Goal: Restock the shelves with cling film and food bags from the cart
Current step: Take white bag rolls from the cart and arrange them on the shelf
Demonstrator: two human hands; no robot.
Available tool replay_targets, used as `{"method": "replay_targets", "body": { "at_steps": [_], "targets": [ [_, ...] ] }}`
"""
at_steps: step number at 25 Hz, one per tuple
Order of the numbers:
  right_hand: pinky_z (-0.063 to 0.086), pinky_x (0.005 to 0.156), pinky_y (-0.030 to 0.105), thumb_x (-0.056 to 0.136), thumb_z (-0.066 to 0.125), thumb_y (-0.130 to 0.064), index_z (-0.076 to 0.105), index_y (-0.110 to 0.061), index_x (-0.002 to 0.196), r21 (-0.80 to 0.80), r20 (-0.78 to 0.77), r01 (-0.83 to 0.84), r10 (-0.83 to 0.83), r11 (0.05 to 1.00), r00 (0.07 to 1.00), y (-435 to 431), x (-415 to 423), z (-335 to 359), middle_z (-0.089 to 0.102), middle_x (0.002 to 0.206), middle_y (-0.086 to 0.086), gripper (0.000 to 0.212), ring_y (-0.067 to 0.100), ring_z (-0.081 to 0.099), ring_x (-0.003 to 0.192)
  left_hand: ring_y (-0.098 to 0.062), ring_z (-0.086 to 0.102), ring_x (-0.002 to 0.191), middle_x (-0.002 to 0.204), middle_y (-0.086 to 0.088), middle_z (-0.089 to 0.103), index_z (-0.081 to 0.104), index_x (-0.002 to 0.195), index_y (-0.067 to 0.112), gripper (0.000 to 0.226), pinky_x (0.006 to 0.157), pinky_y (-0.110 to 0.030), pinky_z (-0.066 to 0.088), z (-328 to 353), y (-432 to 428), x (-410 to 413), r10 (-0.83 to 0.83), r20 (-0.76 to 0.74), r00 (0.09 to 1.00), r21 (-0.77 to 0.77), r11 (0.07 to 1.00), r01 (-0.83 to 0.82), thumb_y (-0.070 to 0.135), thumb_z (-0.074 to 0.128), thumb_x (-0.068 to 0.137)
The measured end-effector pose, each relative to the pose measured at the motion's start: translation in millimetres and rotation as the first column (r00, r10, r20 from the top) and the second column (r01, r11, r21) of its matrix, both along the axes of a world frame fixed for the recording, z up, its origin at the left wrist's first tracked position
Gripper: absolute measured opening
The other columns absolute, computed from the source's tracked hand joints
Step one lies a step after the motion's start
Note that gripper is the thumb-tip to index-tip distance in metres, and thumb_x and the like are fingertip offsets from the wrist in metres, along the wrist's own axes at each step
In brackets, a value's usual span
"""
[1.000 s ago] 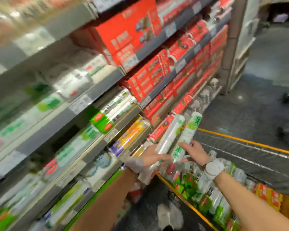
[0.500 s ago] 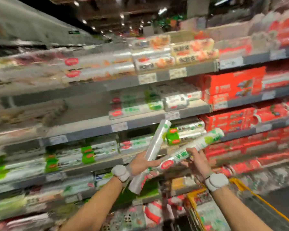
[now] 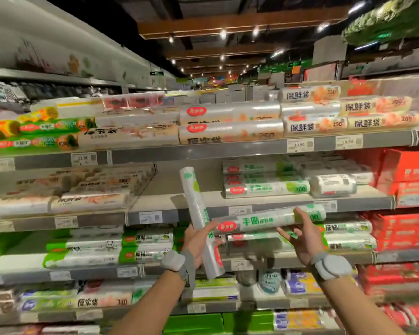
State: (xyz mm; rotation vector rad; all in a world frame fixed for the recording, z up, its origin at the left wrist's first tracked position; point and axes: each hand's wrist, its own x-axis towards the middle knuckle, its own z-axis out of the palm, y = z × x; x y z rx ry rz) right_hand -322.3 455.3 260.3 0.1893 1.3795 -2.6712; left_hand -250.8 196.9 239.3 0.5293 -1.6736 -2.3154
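The shelving (image 3: pixel 203 153) fills the view, with several boards full of rolls and packs. On the middle shelf (image 3: pixel 160 189) there is a bare part of board. To the right of it lies a stack of green-and-white rolls (image 3: pixel 264 187), and at the far right stand red boxes (image 3: pixel 406 172).

Both forearms reach up from the bottom edge, held in front of the shelves and apart from each other. The left hand (image 3: pixel 198 243) is lifted with the wrist bent back. Its fingers are wrapped around the lower half of the upright roll (image 3: pixel 195 206), which leans a little to the left; its top end stands in front of the bare part of the middle shelf. The right hand (image 3: pixel 300 235) is turned palm up, and its fingers curl over the right part of the lying roll (image 3: pixel 257 221). This roll is almost level, in front of the edge of the middle shelf, and its left end comes close to the upright roll. I cannot tell if the two rolls touch.

Each wrist wears a grey band: the left band (image 3: pixel 173 261) and the right band (image 3: pixel 329 265).
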Motion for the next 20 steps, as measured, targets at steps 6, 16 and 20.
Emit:
{"method": "replay_targets", "body": {
  "at_steps": [6, 16, 20],
  "targets": [
    [0.058, 0.084, 0.047, 0.079, 0.081, -0.017, 0.019, -0.036, 0.149, 0.131, -0.082, 0.187, -0.178, 0.974, 0.981, -3.8, -41.0, 19.4, 0.061, 0.100, 0.014, 0.095, 0.022, 0.066, 0.088, -0.026, 0.071, 0.076, 0.103, -0.016, 0.071, 0.061, 0.115, 0.009, 0.052, 0.070, -0.042, 0.061, 22.7, -2.8, -37.7, 0.089, -0.078, 0.993, 0.034, 0.996, -0.087, 0.020, 0.088, 0.072],
    [0.058, 0.082, 0.052, 0.077, 0.080, -0.038, 0.037, -0.029, 0.129, 0.531, -0.247, 0.142, -0.008, 0.835, 0.969, 40.9, -128.8, 38.1, 0.067, 0.104, 0.009, 0.067, 0.027, 0.071, 0.083, -0.033, 0.068, 0.088, 0.103, -0.017, 0.068, 0.056, 0.110, 0.015, 0.061, 0.082, -0.054, 0.058, 45.0, 45.0, -114.1, 0.350, -0.040, 0.936, 0.177, 0.925, -0.338, 0.025, 0.090, 0.061],
    [0.048, 0.096, 0.046, 0.080, 0.073, -0.047, 0.043, -0.018, 0.135, 0.854, -0.338, 0.258, 0.106, 0.452, 0.935, 40.6, -159.4, 49.4, 0.058, 0.124, 0.010, 0.070, 0.034, 0.058, 0.112, -0.033, 0.065, 0.100, 0.111, -0.012, 0.064, 0.050, 0.123, 0.009, 0.078, 0.092, -0.052, 0.054, 56.9, 37.7, -138.9, 0.412, -0.048, 0.910, 0.149, 0.904, -0.401, 0.033, 0.089, 0.060]
  ]
}}
